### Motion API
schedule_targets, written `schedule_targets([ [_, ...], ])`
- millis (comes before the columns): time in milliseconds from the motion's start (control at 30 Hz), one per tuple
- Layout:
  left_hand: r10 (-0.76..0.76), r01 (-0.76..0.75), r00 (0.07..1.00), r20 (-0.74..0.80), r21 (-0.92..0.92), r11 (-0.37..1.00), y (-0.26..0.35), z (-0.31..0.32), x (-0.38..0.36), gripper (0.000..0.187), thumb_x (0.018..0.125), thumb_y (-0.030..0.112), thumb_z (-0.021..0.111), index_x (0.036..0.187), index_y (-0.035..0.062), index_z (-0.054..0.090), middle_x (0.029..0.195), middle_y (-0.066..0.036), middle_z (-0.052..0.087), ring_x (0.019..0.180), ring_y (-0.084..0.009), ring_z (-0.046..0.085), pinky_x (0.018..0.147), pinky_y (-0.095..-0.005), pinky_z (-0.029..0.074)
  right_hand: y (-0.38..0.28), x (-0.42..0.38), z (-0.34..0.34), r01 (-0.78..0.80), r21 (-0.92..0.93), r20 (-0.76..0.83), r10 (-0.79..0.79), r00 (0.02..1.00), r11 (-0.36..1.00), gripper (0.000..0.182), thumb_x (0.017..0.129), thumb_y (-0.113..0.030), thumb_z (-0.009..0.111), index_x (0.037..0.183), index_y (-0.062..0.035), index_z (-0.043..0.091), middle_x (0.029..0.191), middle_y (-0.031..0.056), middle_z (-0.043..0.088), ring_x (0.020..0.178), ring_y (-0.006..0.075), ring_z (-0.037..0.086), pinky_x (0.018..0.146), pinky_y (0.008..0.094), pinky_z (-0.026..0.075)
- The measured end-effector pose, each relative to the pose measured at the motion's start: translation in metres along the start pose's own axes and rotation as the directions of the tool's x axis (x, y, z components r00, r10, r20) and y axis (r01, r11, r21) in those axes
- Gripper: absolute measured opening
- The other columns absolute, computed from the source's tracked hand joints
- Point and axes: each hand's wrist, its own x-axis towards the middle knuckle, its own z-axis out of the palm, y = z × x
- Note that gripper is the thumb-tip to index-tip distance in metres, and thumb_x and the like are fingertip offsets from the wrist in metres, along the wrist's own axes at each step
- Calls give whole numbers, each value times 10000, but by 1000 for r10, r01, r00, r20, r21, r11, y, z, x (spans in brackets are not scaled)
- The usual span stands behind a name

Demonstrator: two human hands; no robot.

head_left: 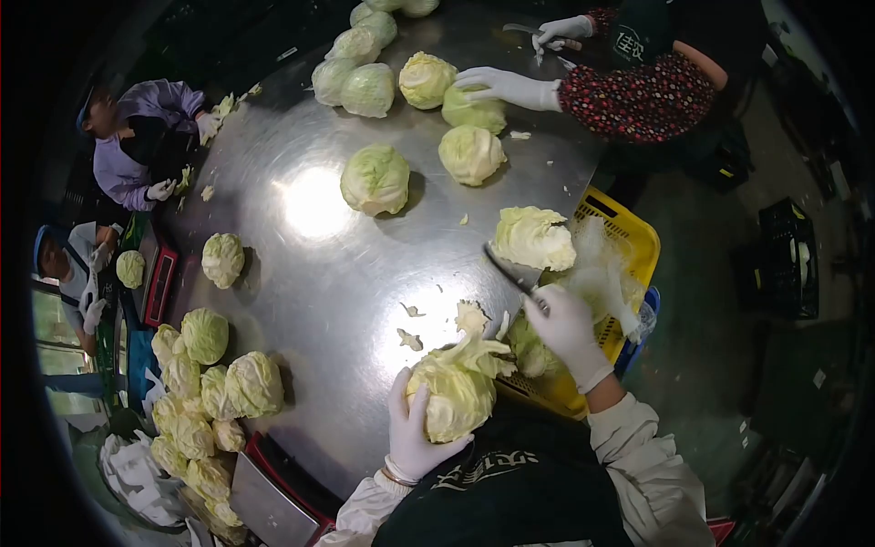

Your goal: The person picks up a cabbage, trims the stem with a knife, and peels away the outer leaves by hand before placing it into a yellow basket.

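My left hand (415, 428), in a white glove, is wrapped around the side of a pale green cabbage (451, 401) at the table's near edge. Ragged outer leaves stick out from the top of this cabbage. My right hand (561, 328), also gloved, grips a knife (507, 272) that points up and left, away from the cabbage. Just beyond the knife lies a loose cabbage leaf (533, 237). Small leaf scraps (410, 339) are scattered on the metal table (319, 301) in front of the held cabbage.
A yellow basket (643, 232) with leaves and clear plastic stands at the table's right edge. Other cabbages (375, 180) sit mid-table, with a pile (187, 428) at left near a scale (273, 501). A co-worker's gloved hand (506, 88) touches a cabbage at the far side; two more people work at left.
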Motion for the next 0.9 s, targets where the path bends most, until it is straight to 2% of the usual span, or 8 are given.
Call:
schedule_targets([
  [67,24,-25,1000,-16,-62,998,-7,-5,-3,1117,617,357,971,1535,96,390,1565,-329,283,1416,-513,363,1137,-565,372,5,5,-8,-176,-172,105,195,975,969,329,863,-303,749,1095,-75,703,1041,151,707,902,354,699,811,432,557],
  [233,27,-28,1000,-14,-62,998,-4,1,-6,1035,628,335,971,1495,145,439,1590,-331,250,1450,-513,332,1160,-582,337,-67,-41,-31,136,384,471,-320,822,913,1061,722,-491,868,1556,-48,384,1534,206,476,1297,363,596,1064,411,488],
  [300,74,-73,997,27,-41,996,-2,-1,-3,1024,629,332,973,1486,143,445,1592,-330,245,1457,-516,320,1167,-583,329,-74,-44,-6,382,467,346,-562,751,798,788,814,-343,828,1453,-17,501,1370,197,601,1069,308,701,924,387,545],
  [433,33,-30,996,79,-41,999,-9,-10,-12,1013,637,323,975,1483,144,446,1604,-329,207,1475,-531,284,1184,-593,299,-43,-25,6,-276,730,503,-219,836,625,324,849,-168,759,1134,-35,683,831,60,641,646,156,564,631,278,491],
  [567,-19,28,985,172,-52,998,-14,-18,-25,1035,640,303,980,1499,147,423,1615,-328,164,1499,-512,255,1201,-584,280,27,-10,6,66,-56,-6,-67,998,996,418,867,-245,744,1225,-51,650,1087,88,694,882,273,709,752,379,571],
  [767,-154,146,988,6,-353,924,-17,-2,-39,1299,668,291,978,1641,143,130,1618,-294,192,1511,-429,276,1218,-550,280,-52,-40,-15,197,362,188,-278,942,911,842,794,-397,859,1487,-81,499,1471,169,561,1237,280,645,970,371,549],
  [833,-197,199,979,57,-493,847,-8,-9,-28,1339,680,279,973,1649,139,58,1612,-274,219,1496,-401,312,1210,-536,308,-68,-45,6,45,318,467,-198,862,947,829,846,-413,820,1518,-80,465,1477,205,547,1155,285,677,951,364,545],
  [900,-235,251,966,108,-613,749,2,-15,-18,1382,691,268,967,1656,136,-13,1606,-254,246,1482,-372,349,1202,-522,336,-66,-45,42,173,397,285,-300,910,902,623,886,-400,780,1376,-58,606,1296,192,668,959,270,714,863,374,553],
])
